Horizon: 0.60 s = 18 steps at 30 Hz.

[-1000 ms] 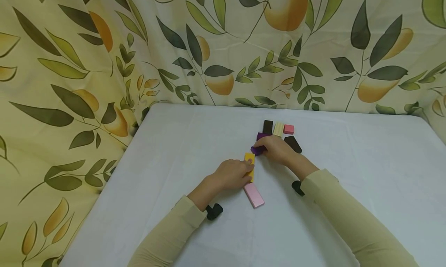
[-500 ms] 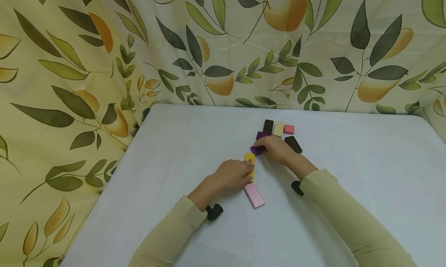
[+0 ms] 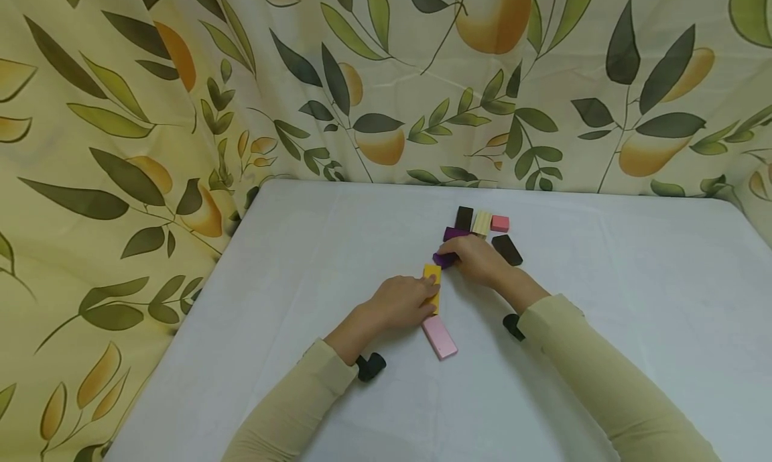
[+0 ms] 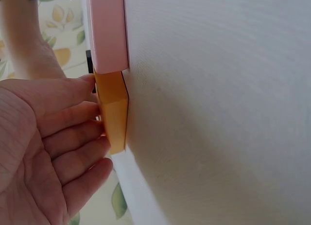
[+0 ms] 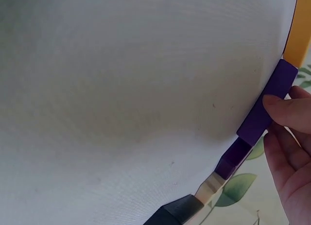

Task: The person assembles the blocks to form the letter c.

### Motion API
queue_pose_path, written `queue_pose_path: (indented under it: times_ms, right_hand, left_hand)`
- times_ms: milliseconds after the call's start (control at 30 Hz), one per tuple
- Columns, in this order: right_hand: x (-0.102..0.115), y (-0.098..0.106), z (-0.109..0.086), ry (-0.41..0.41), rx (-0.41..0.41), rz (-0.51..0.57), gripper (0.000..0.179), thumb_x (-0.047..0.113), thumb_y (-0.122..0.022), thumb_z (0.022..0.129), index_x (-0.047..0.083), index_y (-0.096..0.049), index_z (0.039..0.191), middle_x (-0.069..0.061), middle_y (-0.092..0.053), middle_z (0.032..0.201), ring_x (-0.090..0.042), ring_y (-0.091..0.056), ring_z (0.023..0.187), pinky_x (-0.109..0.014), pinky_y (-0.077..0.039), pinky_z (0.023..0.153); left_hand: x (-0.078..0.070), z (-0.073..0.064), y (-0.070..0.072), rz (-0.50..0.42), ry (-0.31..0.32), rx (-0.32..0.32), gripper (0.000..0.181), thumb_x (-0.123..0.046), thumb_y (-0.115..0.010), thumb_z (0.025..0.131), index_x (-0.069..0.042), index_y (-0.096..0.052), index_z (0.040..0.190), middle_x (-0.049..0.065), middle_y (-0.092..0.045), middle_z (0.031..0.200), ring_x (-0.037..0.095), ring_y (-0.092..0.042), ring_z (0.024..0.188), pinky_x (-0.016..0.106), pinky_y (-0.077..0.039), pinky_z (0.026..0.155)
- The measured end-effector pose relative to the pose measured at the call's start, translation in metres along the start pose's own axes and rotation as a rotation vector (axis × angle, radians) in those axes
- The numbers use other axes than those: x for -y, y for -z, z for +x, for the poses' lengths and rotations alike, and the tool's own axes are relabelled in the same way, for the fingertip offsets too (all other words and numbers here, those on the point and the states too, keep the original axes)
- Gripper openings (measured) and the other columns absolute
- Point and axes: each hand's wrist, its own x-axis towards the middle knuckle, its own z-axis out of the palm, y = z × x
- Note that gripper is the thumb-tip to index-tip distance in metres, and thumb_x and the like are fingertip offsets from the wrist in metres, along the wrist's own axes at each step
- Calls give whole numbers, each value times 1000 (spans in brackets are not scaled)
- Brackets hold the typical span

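Pose: both forearms enter from the near side and converge at the row of blocks, the right hand (image 3: 478, 259) reaching farther forward than the left hand (image 3: 401, 303). Left: palm down, fingers extended and only slightly bent, fingertips touching the yellow block (image 4: 112, 106). Right: narrow grip, thumb against 1 face of the purple block (image 5: 256, 117), fingers behind it.

Edges: yellow block lies between 2 neighbours. Its near end meets the pale pink block (image 3: 439, 338), which slants toward the person; its far end appears to touch the purple block at a corner. Beyond the purple block, end to end, is the dark purple block (image 3: 455, 233). Farther back: dark brown block (image 3: 464, 218), cream ribbed block (image 3: 482, 222), coral block (image 3: 500, 223). The angled dark block (image 3: 507, 249) lies just beside the right hand, apart from the row. White surface extends broadly left and right of the blocks; the table's far edge runs near the rearmost blocks.

Surface and room: white cloth (image 3: 307, 247), lightly creased, with soft shadows under both arms. Fruit-and-leaf patterned fabric (image 3: 386, 73) hangs behind the table and along its left.
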Motion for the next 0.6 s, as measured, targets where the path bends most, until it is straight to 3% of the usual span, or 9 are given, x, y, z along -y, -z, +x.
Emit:
queue_pose_path:
  times_ms: [100,367,600]
  right_hand:
    - [0,0,0,-3,-2,0,30,-12,-60,80,-1,-67,107,-17,-63,108,-32,-57,104,-46,-42,91]
    - [2,3,-5,50,-48,-19,31,-14,-59,78,-3,-67,106,-18,-63,110,-33,-57,105,-45,-42,91]
    - [1,16,-15,-6,-124,17,29,-14,-60,77,-7,-65,105,-19,-64,105,-34,-58,102,-45,-44,89]
  left_hand:
    - [-1,0,1,16,-6,-7,36,-29,-56,92,-12,-59,124,4,-51,132,17,-61,96,24,-47,69]
    - [-5,0,4,30,17,-15,35,-25,-56,92,-9,-59,123,3,-51,132,17,-54,112,27,-47,83]
    - [-7,-2,2,29,42,-12,32,-25,-56,92,-9,-61,120,3,-51,131,15,-56,108,27,-47,81]
